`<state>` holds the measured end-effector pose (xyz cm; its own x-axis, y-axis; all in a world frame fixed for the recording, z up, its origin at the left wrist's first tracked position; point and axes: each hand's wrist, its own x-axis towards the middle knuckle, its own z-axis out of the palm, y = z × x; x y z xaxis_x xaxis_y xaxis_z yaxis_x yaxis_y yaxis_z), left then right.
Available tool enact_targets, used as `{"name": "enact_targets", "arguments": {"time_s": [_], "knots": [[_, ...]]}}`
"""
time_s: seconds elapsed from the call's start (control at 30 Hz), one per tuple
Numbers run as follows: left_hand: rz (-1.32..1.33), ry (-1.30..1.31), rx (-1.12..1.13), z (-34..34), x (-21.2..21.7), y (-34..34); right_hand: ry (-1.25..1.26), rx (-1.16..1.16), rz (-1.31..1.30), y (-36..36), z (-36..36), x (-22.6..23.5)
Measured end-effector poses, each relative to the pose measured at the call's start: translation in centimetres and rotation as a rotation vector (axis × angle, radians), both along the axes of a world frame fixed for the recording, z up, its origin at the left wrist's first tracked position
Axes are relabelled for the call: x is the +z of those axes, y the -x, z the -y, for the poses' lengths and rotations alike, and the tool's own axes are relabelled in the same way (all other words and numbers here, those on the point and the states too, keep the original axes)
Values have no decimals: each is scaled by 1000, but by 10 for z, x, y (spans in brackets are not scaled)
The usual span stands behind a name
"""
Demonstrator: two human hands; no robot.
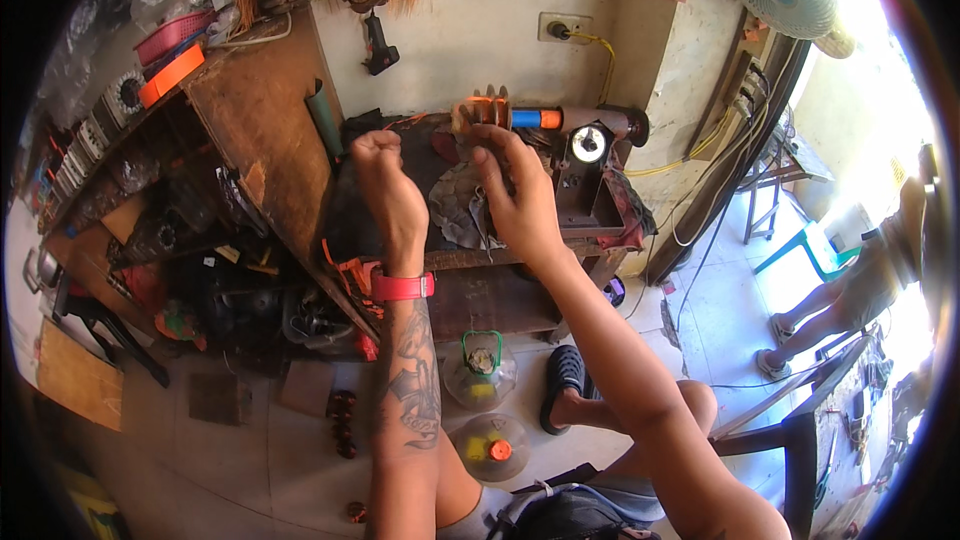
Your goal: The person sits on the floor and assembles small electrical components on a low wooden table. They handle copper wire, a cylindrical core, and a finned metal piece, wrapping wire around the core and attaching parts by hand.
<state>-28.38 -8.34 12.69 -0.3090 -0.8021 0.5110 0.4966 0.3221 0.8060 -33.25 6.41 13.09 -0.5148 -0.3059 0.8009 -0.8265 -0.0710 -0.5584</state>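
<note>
My left hand (pixel 385 180), with a red watch (pixel 403 286) at its wrist, is raised over the left part of the workbench. Its fingers are curled together, and what they hold, if anything, is too small to make out. Thin orange wire (pixel 405 122) shows just beyond them. To the right, my right hand (pixel 518 195) has thumb and fingers bent but apart, with nothing visible between them. Its fingertips are near a grooved winding former (pixel 490 110) with orange strands on it. The former sits on a spindle with a blue and orange sleeve (pixel 535 119), beside a round white dial (pixel 588 144).
A grey rag (pixel 465 208) lies on the workbench (pixel 470 258). A wooden cabinet (pixel 255 90) stands at left. Two clear jugs (pixel 480 380) are on the floor by my foot. A yellow cord (pixel 610 70) runs from the wall socket. Another person's legs (pixel 830 315) show at right.
</note>
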Motion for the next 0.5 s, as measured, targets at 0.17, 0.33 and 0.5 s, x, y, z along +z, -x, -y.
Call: {"name": "enact_targets", "arguments": {"time_s": [0.17,0.33,0.5], "knots": [[80,611,287,-15,-12,20,186,308,335,5,5,5],[56,671,315,-20,-6,30,178,399,411,11,3,13],[-80,359,-150,1,-15,45,145,471,548,-1,-21,23]]}}
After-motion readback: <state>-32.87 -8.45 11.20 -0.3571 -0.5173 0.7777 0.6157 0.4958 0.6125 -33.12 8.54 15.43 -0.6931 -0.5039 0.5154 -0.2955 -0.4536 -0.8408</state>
